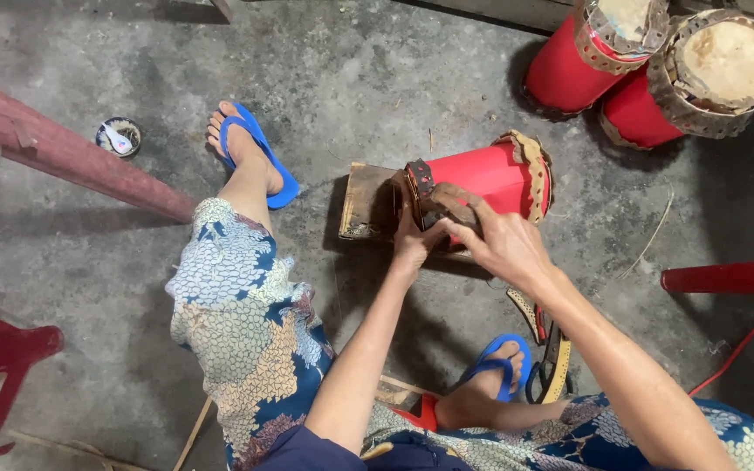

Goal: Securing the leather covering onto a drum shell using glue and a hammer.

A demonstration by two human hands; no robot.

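A small red drum lies on its side on a wooden block on the concrete floor. A brown leather band with studs wraps its near end. My left hand presses against that end from below. My right hand grips the leather strip over the drum's near rim. Both hands touch the drum and partly hide its near face.
Two more red drums with hide heads stand at the back right. A red pole slants in at left beside a small round tin. Red frame pieces lie right and lower left. Loose leather strips lie by my right foot.
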